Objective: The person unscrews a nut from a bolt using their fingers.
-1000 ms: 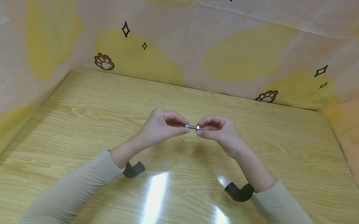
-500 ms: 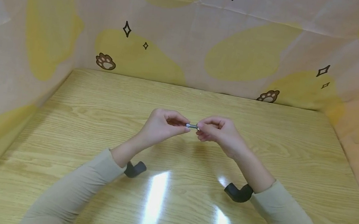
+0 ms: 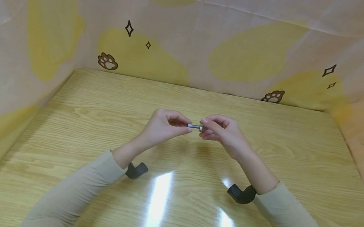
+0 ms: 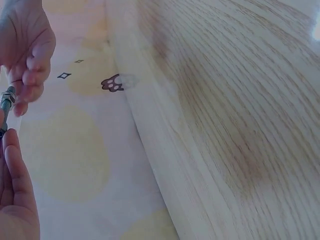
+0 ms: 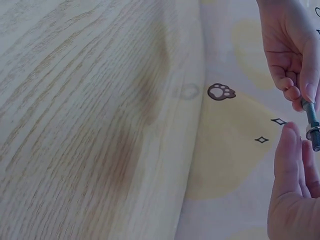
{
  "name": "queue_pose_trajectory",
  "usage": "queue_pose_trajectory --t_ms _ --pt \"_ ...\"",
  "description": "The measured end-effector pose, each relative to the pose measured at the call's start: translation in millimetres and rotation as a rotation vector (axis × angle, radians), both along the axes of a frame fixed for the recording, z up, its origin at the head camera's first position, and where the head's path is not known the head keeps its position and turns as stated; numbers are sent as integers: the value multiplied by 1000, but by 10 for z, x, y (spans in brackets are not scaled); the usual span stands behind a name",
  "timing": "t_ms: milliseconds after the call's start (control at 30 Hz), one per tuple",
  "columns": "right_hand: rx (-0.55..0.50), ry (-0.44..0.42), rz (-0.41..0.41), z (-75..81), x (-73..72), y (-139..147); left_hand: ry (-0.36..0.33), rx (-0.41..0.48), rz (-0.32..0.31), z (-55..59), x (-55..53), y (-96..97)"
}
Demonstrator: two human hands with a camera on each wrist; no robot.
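In the head view a small metal bolt [image 3: 195,126] lies level in the air above the table, between both hands. My left hand [image 3: 162,128] pinches its head end between thumb and fingers. A hex nut [image 3: 201,128] sits on the shank toward the right end. Around that nut are the thumb and fingers of my right hand [image 3: 225,136], thumb above and other fingertips below. The right wrist view shows the nut [image 5: 313,131] close to the bolt's threaded tip, right by the right fingertips. Only part of the bolt [image 4: 6,106] shows at the left wrist view's edge.
A wood-grain table [image 3: 101,94] spreads under the hands. Patterned cloth [image 3: 167,22] hangs behind it and at both sides. Black curved pieces [image 3: 242,194] stick out at both wrists by the sleeves [image 3: 292,222].
The right thumb has moved up from below the bolt to above it, and its fingers have shifted around the nut. The nut was covered half a second ago and shows again. The left hand stays put.
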State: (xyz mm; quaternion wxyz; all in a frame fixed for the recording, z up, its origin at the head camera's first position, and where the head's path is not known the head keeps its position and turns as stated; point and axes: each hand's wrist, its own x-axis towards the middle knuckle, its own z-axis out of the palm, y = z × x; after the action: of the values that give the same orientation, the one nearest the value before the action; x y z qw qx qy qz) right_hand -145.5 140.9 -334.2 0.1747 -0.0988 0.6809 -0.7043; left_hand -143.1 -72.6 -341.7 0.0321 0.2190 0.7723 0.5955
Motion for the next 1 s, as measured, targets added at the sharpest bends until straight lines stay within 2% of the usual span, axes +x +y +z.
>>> queue_pose_trajectory --t_ms 200,567,833,1000 --pt "33 -35 25 11 -21 -5 14 4 -6 1 -4 -5" --pt "-8 16 53 -5 -40 36 32 2 -24 11 -8 -9" --pt "-5 -108 59 4 -48 38 31 -2 -24 2 1 12" --pt "1 -48 87 -27 -39 58 16 -1 -29 7 23 18"
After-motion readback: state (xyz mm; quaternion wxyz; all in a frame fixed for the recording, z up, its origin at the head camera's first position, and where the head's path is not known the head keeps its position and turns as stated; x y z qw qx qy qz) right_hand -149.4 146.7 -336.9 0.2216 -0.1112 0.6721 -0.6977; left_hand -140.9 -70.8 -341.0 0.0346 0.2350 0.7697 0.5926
